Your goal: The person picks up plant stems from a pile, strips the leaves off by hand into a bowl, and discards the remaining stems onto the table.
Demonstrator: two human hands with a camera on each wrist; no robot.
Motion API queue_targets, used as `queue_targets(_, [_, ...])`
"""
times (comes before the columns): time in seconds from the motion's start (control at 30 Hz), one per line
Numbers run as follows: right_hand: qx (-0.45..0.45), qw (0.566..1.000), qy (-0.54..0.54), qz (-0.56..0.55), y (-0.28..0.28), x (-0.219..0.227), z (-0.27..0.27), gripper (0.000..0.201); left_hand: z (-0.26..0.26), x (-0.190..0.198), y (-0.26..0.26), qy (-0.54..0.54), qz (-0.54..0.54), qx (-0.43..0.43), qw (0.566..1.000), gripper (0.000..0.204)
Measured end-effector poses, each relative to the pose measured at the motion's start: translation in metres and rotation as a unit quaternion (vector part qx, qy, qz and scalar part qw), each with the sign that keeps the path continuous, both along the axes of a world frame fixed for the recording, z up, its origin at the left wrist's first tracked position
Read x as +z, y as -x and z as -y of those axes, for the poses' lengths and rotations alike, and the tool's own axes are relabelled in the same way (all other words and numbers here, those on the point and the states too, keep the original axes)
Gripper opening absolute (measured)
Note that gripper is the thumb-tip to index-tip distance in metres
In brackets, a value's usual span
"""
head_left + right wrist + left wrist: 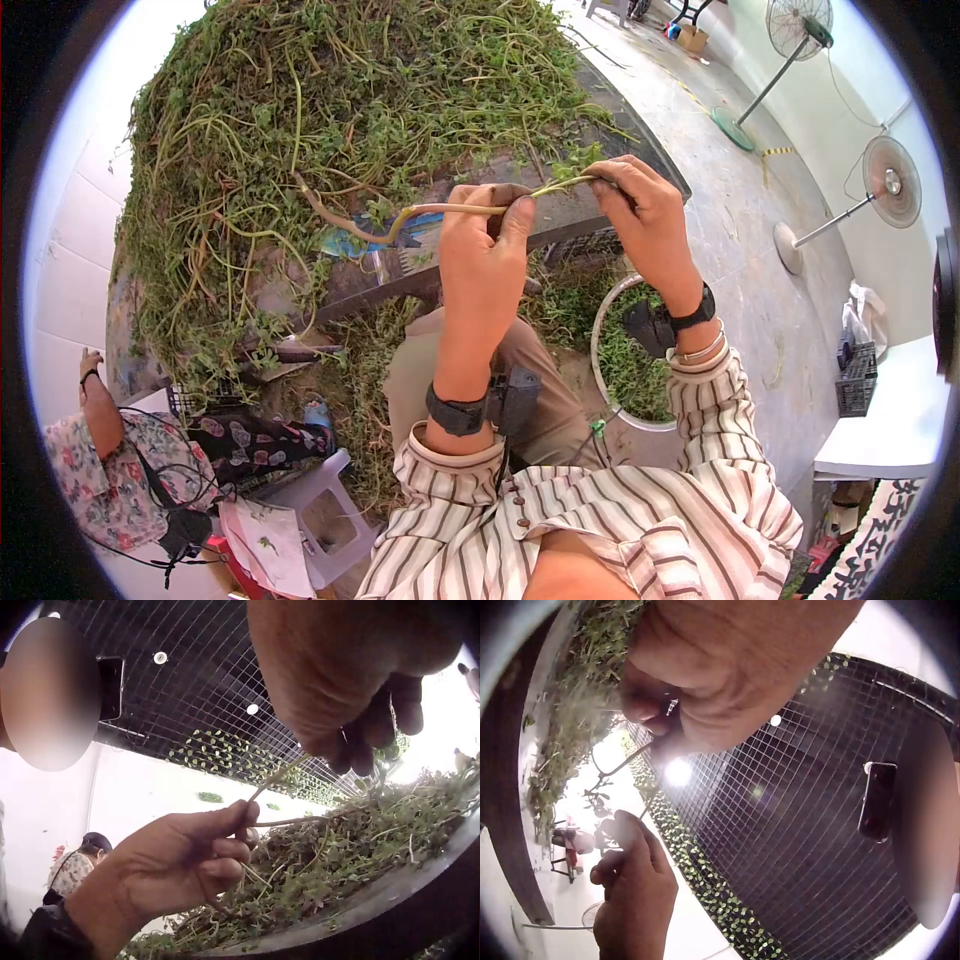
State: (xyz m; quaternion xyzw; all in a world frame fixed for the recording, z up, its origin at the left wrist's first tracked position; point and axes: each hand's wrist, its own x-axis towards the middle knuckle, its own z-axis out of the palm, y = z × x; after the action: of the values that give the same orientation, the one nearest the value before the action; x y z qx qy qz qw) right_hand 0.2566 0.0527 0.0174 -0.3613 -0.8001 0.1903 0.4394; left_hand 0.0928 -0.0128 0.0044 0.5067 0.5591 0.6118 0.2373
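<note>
Both hands are raised in front of the heaped table, with a long plant stem [425, 209] stretched between them. My left hand [482, 262] pinches the stem between thumb and fingers; its thick brownish part bends away to the left over the table edge. The thinner green end is pinched by my right hand [648, 215], a short gap from the left. Small green leaves [583, 158] stick up beside the right fingertips. In the right wrist view, the left hand [176, 859] grips the stem, which slants up to the right fingers.
A big pile of leafy stems [350, 80] covers the dark table [665, 165]. Below, by the knees, stands a round white-rimmed container [597, 365] of greens. Another person [130, 470] sits at left near a plastic stool [340, 535]. Standing fans [890, 182] line the right wall.
</note>
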Motion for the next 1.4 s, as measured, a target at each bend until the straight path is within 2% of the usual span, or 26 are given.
queue_targets(0.27, [-0.041,0.994,-0.087,0.059,-0.003,-0.005,-0.007,0.015,0.001,0.002,-0.002,0.006,0.002,-0.018,1.0,0.017])
queue_targets(0.37, [-0.044,0.997,-0.04,0.052,-0.006,-0.006,-0.014,0.015,0.001,0.001,-0.006,-0.003,-0.011,-0.034,0.999,0.014])
queue_targets(0.43, [-0.008,0.995,0.078,-0.068,-0.006,-0.01,-0.021,0.015,0.0,0.001,-0.007,-0.014,-0.015,-0.044,0.999,0.013])
queue_targets(0.47, [-0.008,0.995,0.078,-0.068,-0.007,-0.01,-0.022,0.015,-0.001,0.0,-0.008,-0.022,-0.026,-0.039,0.999,0.013])
queue_targets(0.53, [0.003,0.972,0.194,-0.136,-0.006,-0.003,-0.018,0.015,-0.001,0.0,-0.009,-0.029,-0.036,-0.034,0.998,0.013])
queue_targets(0.57, [0.004,0.971,0.195,-0.135,-0.005,-0.004,-0.019,0.015,-0.001,0.002,-0.01,-0.019,-0.02,-0.037,0.999,0.013])
queue_targets(0.63, [-0.024,0.999,0.024,-0.016,-0.004,-0.007,-0.022,0.016,-0.001,0.002,-0.01,-0.009,-0.004,-0.039,0.999,0.013])
queue_targets(0.67, [-0.024,0.999,0.024,-0.015,-0.003,-0.008,-0.023,0.016,-0.001,0.001,-0.01,-0.01,-0.012,-0.037,0.999,0.013])
queue_targets(0.73, [-0.038,0.994,-0.083,0.06,-0.001,-0.009,-0.025,0.016,-0.002,-0.001,-0.01,-0.011,-0.02,-0.036,0.999,0.013])
queue_targets(0.77, [-0.038,0.994,-0.084,0.06,-0.002,-0.011,-0.027,0.016,-0.003,-0.003,-0.01,-0.012,-0.02,-0.036,0.999,0.014])
queue_targets(0.83, [-0.028,0.999,0.027,-0.031,-0.003,-0.014,-0.031,0.015,-0.004,-0.004,-0.011,-0.013,-0.02,-0.036,0.999,0.014])
queue_targets(0.87, [-0.028,0.999,0.027,-0.031,-0.004,-0.015,-0.031,0.015,-0.004,-0.004,-0.011,-0.018,-0.018,-0.04,0.999,0.014])
queue_targets(0.93, [0.024,0.972,0.19,-0.138,-0.004,-0.011,-0.031,0.017,-0.004,-0.004,-0.011,-0.023,-0.017,-0.044,0.999,0.014])
queue_targets(0.97, [0.023,0.972,0.189,-0.138,-0.005,-0.009,-0.03,0.017,-0.004,-0.004,-0.011,-0.017,-0.017,-0.044,0.999,0.014])
queue_targets(1.03, [-0.045,0.973,0.184,-0.13,-0.01,-0.006,-0.031,0.019,-0.004,-0.004,-0.008,-0.01,-0.017,-0.043,0.999,0.014])
queue_targets(1.07, [-0.046,0.973,0.185,-0.13,-0.017,-0.008,-0.034,0.019,-0.002,-0.004,-0.001,-0.039,-0.018,-0.021,0.999,0.014])
queue_targets(1.13, [-0.094,0.96,0.167,-0.202,-0.038,-0.013,-0.048,0.02,0.0,-0.001,0.01,-0.068,-0.02,0.004,0.997,0.013])
queue_targets(1.2, [-0.088,0.958,0.194,-0.191,-0.048,-0.02,-0.051,0.019,0.005,0.003,0.016,-0.007,0.132,0.012,0.991,0.014])
queue_targets(1.23, [-0.039,0.948,0.217,-0.231,-0.046,-0.023,-0.048,0.019,0.002,0.001,0.017,-0.026,0.189,-0.012,0.982,0.018])
queue_targets(1.3, [0.029,0.915,0.28,-0.291,-0.041,-0.027,-0.04,0.019,0.004,0.006,0.012,-0.026,0.228,-0.027,0.973,0.02])
queue_targets(1.33, [0.028,0.914,0.278,-0.293,-0.037,-0.028,-0.035,0.019,0.005,0.008,0.01,-0.025,0.267,-0.038,0.963,0.022])
queue_targets(1.4, [0.143,0.879,0.378,-0.251,-0.026,-0.028,-0.023,0.02,0.004,0.007,0.009,-0.032,0.295,-0.048,0.954,0.023])
